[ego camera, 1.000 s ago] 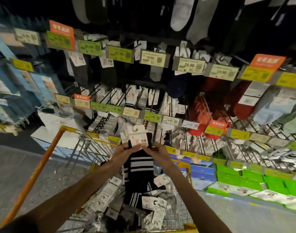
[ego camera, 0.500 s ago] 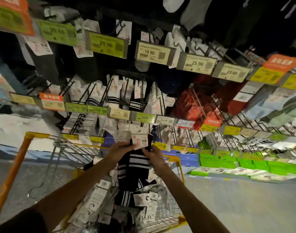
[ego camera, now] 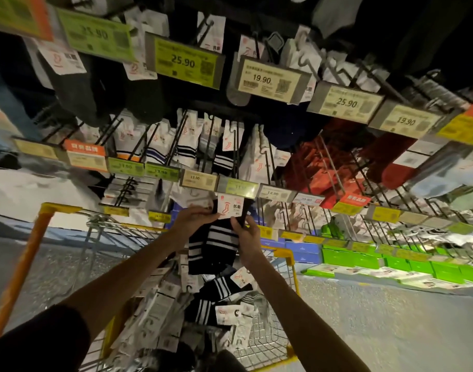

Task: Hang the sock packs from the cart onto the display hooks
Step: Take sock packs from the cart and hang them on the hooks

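1. Head view: pack (ego camera: 213, 245) held upright over the cart (ego camera: 60, 209), card end uppermost, just below a price tag (ego camera: 238, 187) on the display.
2. Left hand (ego camera: 193, 220) pinches the card's left edge; right hand (ego camera: 247, 237) pinches the pack's right edge, both equally near.

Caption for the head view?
Left hand and right hand hold a black striped sock pack over the cart, below the display hooks.

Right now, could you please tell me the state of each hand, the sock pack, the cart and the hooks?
Sock pack, held upright over the cart, not yet hooked.
Left hand, pinches the pack's card.
Right hand, grips the pack's right edge.
Cart, loaded with more packs.
Display hooks, carrying hung packs.
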### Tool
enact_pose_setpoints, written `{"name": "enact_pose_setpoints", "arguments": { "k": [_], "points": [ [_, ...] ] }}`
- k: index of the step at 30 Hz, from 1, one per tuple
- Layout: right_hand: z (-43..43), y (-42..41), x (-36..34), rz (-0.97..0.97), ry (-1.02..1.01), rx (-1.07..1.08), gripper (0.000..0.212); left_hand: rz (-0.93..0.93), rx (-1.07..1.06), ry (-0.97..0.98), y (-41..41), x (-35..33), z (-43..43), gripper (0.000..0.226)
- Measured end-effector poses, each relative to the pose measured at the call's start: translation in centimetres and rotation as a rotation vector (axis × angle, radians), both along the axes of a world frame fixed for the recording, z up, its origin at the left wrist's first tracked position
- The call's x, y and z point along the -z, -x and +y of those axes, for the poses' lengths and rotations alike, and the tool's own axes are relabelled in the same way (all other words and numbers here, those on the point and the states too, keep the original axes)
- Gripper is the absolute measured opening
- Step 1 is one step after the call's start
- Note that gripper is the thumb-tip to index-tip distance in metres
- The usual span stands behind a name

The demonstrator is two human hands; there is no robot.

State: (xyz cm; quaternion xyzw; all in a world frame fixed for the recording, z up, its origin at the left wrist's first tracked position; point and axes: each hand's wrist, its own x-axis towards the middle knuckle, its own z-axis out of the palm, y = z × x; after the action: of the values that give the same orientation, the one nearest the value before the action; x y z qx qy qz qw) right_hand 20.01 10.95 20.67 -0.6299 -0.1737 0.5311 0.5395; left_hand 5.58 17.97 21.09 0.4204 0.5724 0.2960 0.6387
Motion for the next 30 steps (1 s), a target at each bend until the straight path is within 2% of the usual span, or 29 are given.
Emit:
{"name": "enact_pose_setpoints", "arguments": {
  "k": [4,6,11,17,22,27,30],
  "points": [
    [1.3,-0.4,0.3,0.025,-0.021,-0.012,0.023,0.024,-0.003,-0.023,-0.2,0.5,1.1,0.030],
    [1.6,-0.7,0.4,0.017,-0.022,-0.036,0.024,0.048,0.015,0.012,-0.4,0.6,1.5,0.027],
    [2.3,-1.6,1.0,-0.065,-0.086,-0.088,0.011,0.025,-0.054,0.018,-1.1,0.7,1.7,0.019],
    [2.5,-2.0,2.1,-0.226,-0.128,-0.108,0.018,0.052,-0.044,-0.035,-1.4,1.2,1.8,0.013],
    [2.5,-2.5,3.3,-0.239,-0.131,-0.092,0.014,0.054,0.014,-0.097,-1.5,2.3,1.6,0.034],
    [4.3,-2.5,3.2,-0.275,-0.099,-0.102,0.012,0.063,-0.046,-0.116,-2.0,2.4,2.5,0.011],
    [6.1,-3.0,2.8,-0.316,-0.059,-0.066,0.011,0.053,-0.025,-0.148,-2.3,2.2,3.4,0.028]
  ]
}}
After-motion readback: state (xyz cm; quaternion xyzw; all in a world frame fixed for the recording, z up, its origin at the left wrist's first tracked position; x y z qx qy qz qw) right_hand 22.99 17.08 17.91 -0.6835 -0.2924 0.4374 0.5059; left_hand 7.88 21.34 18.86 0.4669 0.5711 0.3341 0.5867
